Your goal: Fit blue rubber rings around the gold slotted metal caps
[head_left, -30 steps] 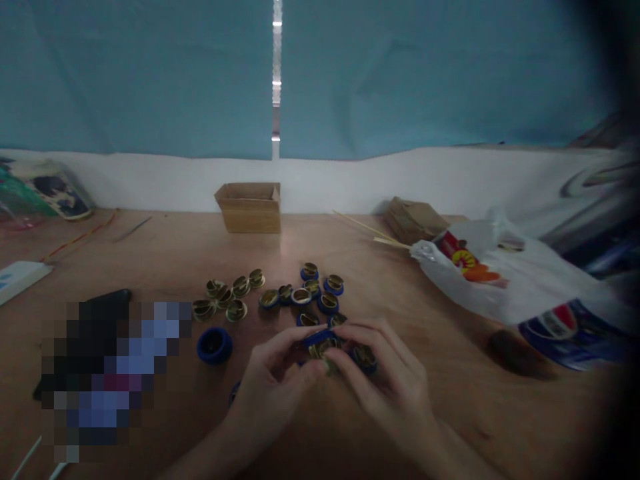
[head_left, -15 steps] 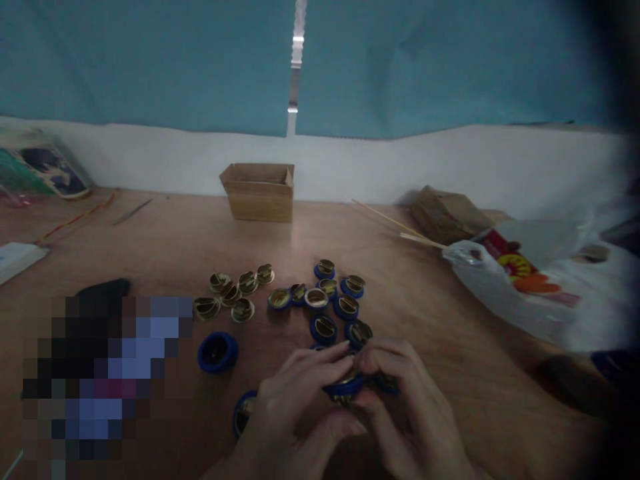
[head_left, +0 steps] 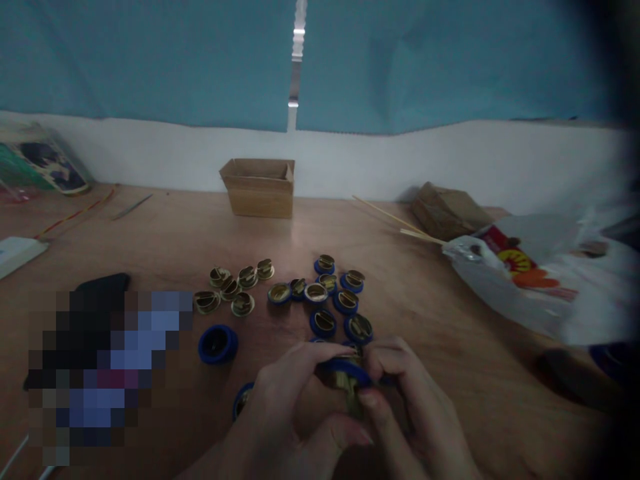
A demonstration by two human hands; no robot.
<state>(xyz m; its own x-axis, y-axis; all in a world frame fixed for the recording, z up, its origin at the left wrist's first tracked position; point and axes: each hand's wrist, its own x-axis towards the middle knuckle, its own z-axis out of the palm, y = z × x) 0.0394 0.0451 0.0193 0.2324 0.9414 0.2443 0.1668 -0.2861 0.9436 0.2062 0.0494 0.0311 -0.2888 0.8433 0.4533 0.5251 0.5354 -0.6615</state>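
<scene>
My left hand (head_left: 295,407) curves round the left side of a blue-rimmed round piece (head_left: 345,372), its fingers on the top edge and its thumb apart below. My right hand (head_left: 415,407) pinches the right side of that piece with thumb and forefinger. The piece is tilted, and a brass-coloured metal part shows on its underside. Beyond my hands lie several blue-rimmed pieces with brass insides (head_left: 323,323). Several brass-coloured round pieces (head_left: 243,304) lie to their left. A blue ring-shaped piece (head_left: 217,345) sits left of my left hand.
An open cardboard box (head_left: 263,199) stands near the wall. At the right are a brown package (head_left: 447,210), thin sticks (head_left: 390,217) and a white plastic bag (head_left: 520,300). A dark flat object (head_left: 103,287), partly pixelated, lies at the left, with a white block (head_left: 20,253) behind.
The held piece has tilted up, showing more of its underside. My left thumb has dropped away from the fingers, and the view has shifted slightly.
</scene>
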